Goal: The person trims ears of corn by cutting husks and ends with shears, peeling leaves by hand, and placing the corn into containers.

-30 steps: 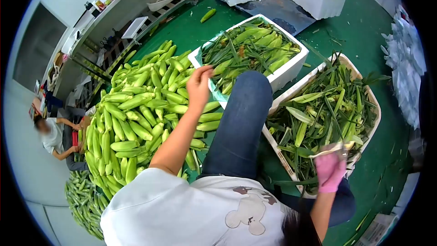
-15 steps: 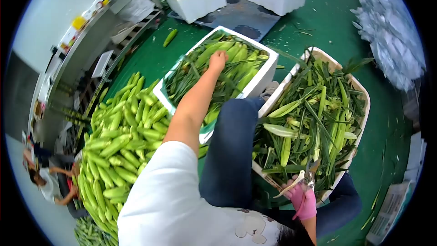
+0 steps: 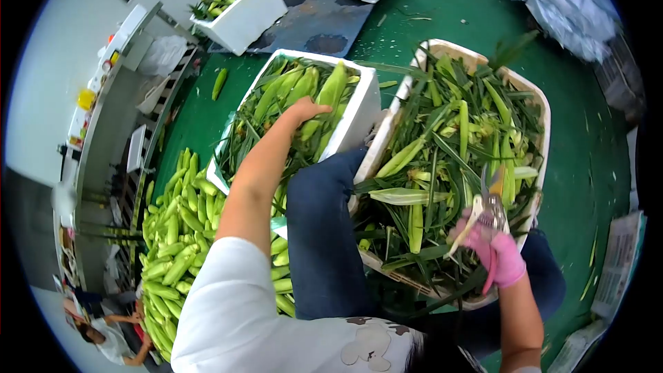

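My left hand (image 3: 308, 109) reaches into a white foam box (image 3: 362, 107) of green corn in husks. Its fingers close round an ear of corn (image 3: 333, 84), which stands tilted above the others; the far side of the grip is hidden. In a pink glove, my right hand (image 3: 494, 245) grips pruning shears (image 3: 492, 208) with one pale and one red handle. Their blades point away from me, over a cream tub (image 3: 545, 121) heaped with stripped husks and leaves (image 3: 442, 159).
Left of my leg lies a big pile of corn ears (image 3: 179, 235). Another person (image 3: 114, 335) sits beyond it. A shelf bench (image 3: 103, 110) lines the left wall. More foam boxes (image 3: 242, 17) stand ahead, and plastic bags (image 3: 566, 3) are heaped at far right.
My left hand has closed on an ear of corn and raised it somewhat. My right hand has moved forward over the tub with the shears. The view has shifted to the right.
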Tool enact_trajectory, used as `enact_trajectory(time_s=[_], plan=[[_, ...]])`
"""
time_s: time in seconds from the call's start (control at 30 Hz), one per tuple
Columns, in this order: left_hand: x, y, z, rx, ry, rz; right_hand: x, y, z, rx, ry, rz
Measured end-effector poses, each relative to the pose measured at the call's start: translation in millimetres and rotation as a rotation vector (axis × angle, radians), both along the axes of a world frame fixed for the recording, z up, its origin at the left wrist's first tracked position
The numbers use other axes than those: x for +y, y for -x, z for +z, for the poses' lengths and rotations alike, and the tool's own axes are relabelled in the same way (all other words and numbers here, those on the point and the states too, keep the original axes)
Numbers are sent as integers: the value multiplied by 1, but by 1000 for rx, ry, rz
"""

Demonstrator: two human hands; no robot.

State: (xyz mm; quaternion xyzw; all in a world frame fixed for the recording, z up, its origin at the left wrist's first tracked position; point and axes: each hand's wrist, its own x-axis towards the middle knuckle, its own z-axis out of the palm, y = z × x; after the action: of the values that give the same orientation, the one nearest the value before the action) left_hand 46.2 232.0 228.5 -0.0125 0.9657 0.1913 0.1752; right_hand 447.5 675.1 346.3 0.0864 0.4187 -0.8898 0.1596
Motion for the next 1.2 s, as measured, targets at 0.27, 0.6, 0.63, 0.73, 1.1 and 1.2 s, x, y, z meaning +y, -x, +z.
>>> enact_trajectory(time_s=[0.27, 0.6, 0.63, 0.73, 1.1, 1.2], plan=[[183, -189, 181, 300, -209, -495, 18, -11, 11, -70, -516, -167], [264, -282, 141, 484, -288, -744, 79, -15, 23, 234, -1756, -197], [261, -281, 134, 512, -265, -771, 83, -10, 22, 255, -1724, -161], [257, -284, 124, 429, -163, -732, 87, 10, 10, 267, -1523, -23], [241, -265, 123, 435, -214, -646, 43, 44, -15, 179, -1254, -85], [240, -264, 128, 146, -231, -614, 42, 36, -20, 70, -1172, 5]])
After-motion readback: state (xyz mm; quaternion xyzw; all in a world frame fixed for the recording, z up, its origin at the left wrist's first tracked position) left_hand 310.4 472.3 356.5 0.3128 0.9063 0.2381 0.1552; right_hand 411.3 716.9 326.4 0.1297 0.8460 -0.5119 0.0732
